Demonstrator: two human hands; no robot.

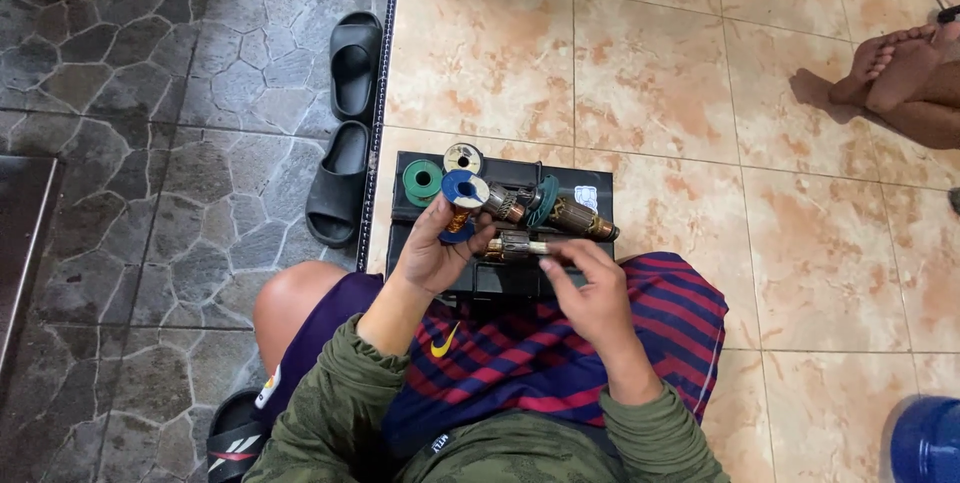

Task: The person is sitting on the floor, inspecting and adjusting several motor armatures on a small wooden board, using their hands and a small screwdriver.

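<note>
My left hand (432, 253) holds a blue spool of copper wire (461, 205) upright, just above a black case (497, 283) on the floor. My right hand (592, 295) pinches the end of a small metal motor armature (515, 246) that lies across the case between both hands. A second, longer armature (558, 215) with a dark green ring rests on the case behind it. A green spool (422, 183) and a pale spool (463, 157) stand at the case's far left corner.
A pair of black slides (345, 133) lies on the dark stone floor to the left. Another person's bare feet (900, 73) rest on the tan tiles at far right. A blue container (925, 440) stands at the bottom right corner.
</note>
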